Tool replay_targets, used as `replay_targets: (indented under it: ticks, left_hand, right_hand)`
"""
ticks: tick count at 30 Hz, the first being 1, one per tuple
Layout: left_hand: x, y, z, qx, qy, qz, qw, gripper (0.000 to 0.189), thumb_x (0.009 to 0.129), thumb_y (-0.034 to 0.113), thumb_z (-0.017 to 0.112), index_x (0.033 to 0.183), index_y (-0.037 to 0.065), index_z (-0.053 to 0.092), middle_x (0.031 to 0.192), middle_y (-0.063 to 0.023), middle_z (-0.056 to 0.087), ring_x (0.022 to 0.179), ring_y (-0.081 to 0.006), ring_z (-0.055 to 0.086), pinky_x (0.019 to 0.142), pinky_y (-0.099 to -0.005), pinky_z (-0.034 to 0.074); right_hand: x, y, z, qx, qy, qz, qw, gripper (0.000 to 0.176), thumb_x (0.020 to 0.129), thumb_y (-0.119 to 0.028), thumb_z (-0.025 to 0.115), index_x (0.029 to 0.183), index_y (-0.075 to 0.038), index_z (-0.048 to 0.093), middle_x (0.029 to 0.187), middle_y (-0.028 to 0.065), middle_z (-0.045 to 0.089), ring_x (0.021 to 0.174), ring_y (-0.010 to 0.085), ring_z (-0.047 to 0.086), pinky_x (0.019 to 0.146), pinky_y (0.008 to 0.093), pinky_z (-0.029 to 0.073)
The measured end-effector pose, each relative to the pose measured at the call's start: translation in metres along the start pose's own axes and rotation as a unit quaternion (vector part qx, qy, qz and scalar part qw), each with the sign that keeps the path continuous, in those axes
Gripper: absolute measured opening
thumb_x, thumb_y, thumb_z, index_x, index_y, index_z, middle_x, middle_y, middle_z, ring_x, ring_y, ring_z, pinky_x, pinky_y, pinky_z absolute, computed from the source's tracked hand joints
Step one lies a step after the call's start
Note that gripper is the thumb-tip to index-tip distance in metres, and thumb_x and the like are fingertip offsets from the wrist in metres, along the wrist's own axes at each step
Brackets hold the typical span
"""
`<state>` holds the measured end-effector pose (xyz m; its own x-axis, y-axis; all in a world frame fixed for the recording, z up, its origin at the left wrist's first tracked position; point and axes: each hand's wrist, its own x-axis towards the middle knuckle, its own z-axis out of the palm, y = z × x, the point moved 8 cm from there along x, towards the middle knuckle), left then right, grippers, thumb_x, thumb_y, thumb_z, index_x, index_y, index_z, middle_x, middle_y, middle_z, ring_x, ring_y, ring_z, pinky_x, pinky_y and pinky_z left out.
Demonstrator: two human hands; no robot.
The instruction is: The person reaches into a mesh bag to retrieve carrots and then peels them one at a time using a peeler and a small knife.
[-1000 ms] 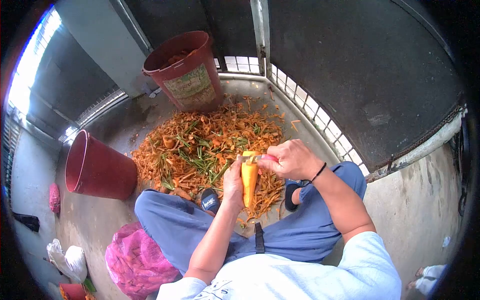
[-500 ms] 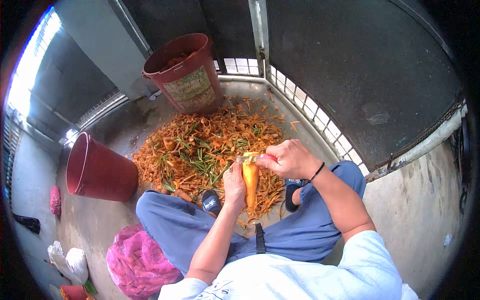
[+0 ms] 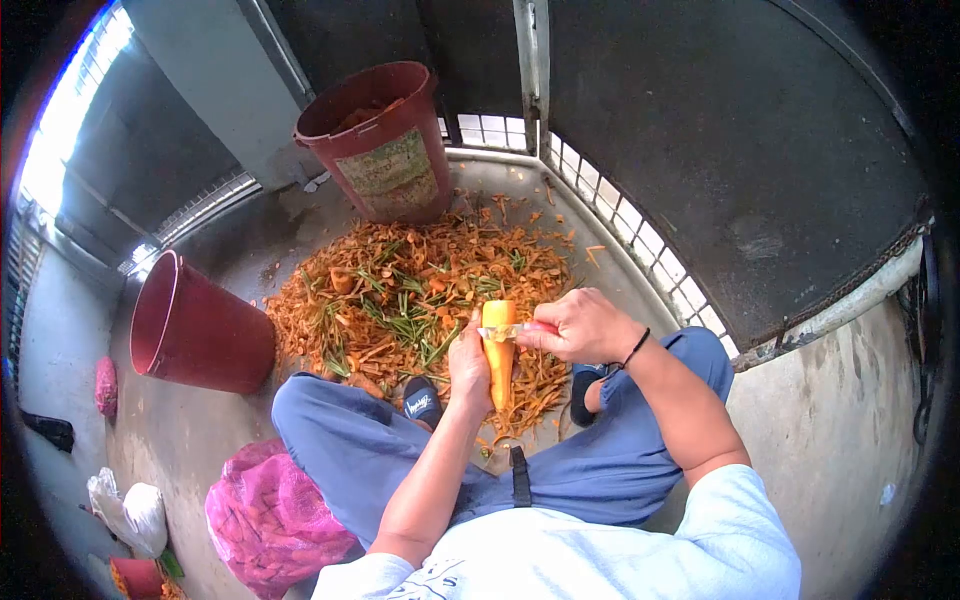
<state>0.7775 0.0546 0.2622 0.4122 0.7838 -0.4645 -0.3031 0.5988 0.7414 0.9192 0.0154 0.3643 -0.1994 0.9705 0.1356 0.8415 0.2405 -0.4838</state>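
Note:
A peeled-looking orange carrot [image 3: 499,372] stands upright between my knees, thick end up. My left hand [image 3: 469,368] is closed around its left side, with part of the fingers hidden behind it. My right hand [image 3: 585,328] grips the red handle of a peeler [image 3: 502,332]. The peeler's blade lies across the carrot's upper part. Below and beyond both hands spreads a heap of carrot peelings [image 3: 400,290] mixed with green stem pieces.
A tall red bucket [image 3: 395,165] holding carrots stands behind the heap. Another red bucket [image 3: 215,325] is at left. A pink mesh sack [image 3: 275,520] of carrots lies by my left knee, white plastic bags [image 3: 140,515] farther left. Dark gate panels [image 3: 730,170] border the right.
My right hand has moved the peeler a little down the carrot from near its top. My left hand still holds the carrot. The view has shifted slightly.

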Motion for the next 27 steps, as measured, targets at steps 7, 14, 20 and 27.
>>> replay_targets:
  ticks: [7, 14, 20, 27]
  left_hand:
    - [-0.002, 0.007, -0.001, 0.012, 0.004, 0.025, 1.000, 0.046, 0.106, 0.049, 0.045, 0.100, 0.007, 0.062, 0.069, -0.0057, 0.063, 0.051, -0.0163, 0.060, 0.040, -0.0307, 0.049]
    - [0.003, 0.007, -0.007, 0.033, 0.001, 0.028, 0.999, 0.046, 0.105, 0.051, 0.047, 0.101, 0.007, 0.063, 0.070, -0.0043, 0.063, 0.052, -0.0149, 0.061, 0.041, -0.0294, 0.050]
    - [0.004, 0.002, -0.005, 0.066, -0.040, 0.061, 0.995, 0.043, 0.106, 0.045, 0.049, 0.103, 0.006, 0.065, 0.072, -0.0046, 0.065, 0.054, -0.0142, 0.062, 0.045, -0.0278, 0.051]
    - [0.007, -0.005, -0.003, 0.010, -0.064, 0.025, 0.998, 0.044, 0.105, 0.046, 0.050, 0.103, 0.004, 0.063, 0.073, -0.0070, 0.067, 0.052, -0.0161, 0.062, 0.042, -0.0306, 0.051]
  right_hand:
    - [0.004, 0.009, -0.011, -0.024, 0.035, 0.042, 0.998, 0.049, 0.095, -0.051, 0.061, 0.076, -0.007, 0.070, 0.069, 0.0198, 0.067, 0.070, 0.0393, 0.068, 0.064, 0.0499, 0.055]
    - [0.002, 0.011, -0.013, -0.024, 0.085, 0.018, 0.996, 0.044, 0.093, -0.044, 0.067, 0.072, -0.006, 0.066, 0.064, 0.0180, 0.064, 0.061, 0.0387, 0.064, 0.058, 0.0479, 0.051]
    - [0.003, 0.009, -0.008, -0.007, 0.060, 0.025, 0.998, 0.045, 0.094, -0.045, 0.065, 0.073, -0.006, 0.066, 0.064, 0.0192, 0.064, 0.064, 0.0392, 0.065, 0.060, 0.0487, 0.051]
    - [0.004, 0.099, -0.016, 0.037, -0.005, 0.201, 0.979, 0.056, 0.097, -0.053, 0.057, 0.081, -0.001, 0.069, 0.070, 0.0188, 0.066, 0.066, 0.0322, 0.064, 0.067, 0.0446, 0.050]
